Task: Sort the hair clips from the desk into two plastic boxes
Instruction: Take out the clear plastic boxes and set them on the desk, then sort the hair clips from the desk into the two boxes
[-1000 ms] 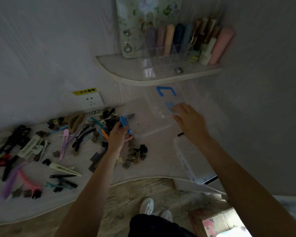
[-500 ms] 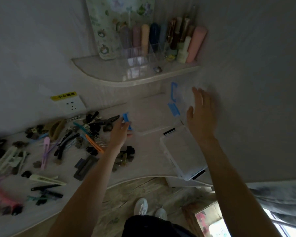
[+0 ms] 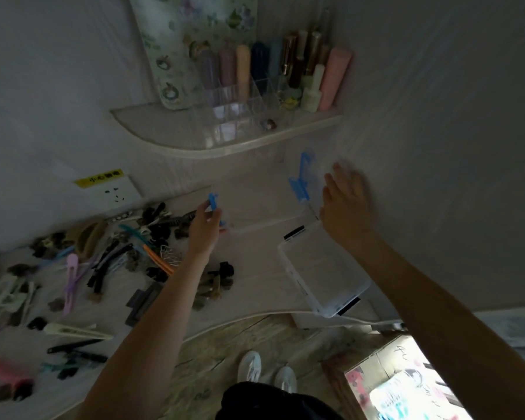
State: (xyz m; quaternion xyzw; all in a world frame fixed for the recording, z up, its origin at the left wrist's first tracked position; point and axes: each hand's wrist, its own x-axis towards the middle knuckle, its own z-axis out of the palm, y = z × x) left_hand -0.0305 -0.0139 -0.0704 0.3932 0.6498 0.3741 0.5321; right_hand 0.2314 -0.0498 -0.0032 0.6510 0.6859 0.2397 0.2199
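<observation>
The pale counter [image 3: 255,204] is running across the scene from the left edge to the corner by the right wall, and a curved shelf [image 3: 194,147] is sitting above it carrying tubes and bottles in a clear organiser [image 3: 249,95]. A white wall socket [image 3: 115,192] with a yellow label is showing on the wall behind the counter.

Near the counter's right end a clear plastic box [image 3: 325,274] with a white rim is lying open side up, close to the front edge. A second clear box [image 3: 255,207] with blue latches is lying farther back, between the two hands; its outline is blurred and hard to follow.

The hair clips [image 3: 109,256] are lying spread over the left half of the counter, in black, brown, purple, pink, orange and cream, well apart from the white-rimmed box.

The right hand [image 3: 344,207] is hovering flat beside the blue latch [image 3: 300,180], its fingers spread apart and holding nothing. The left hand [image 3: 205,230] is reaching over the clips, its fingers pinched together on the other small blue latch [image 3: 213,201] at the box's left side.
</observation>
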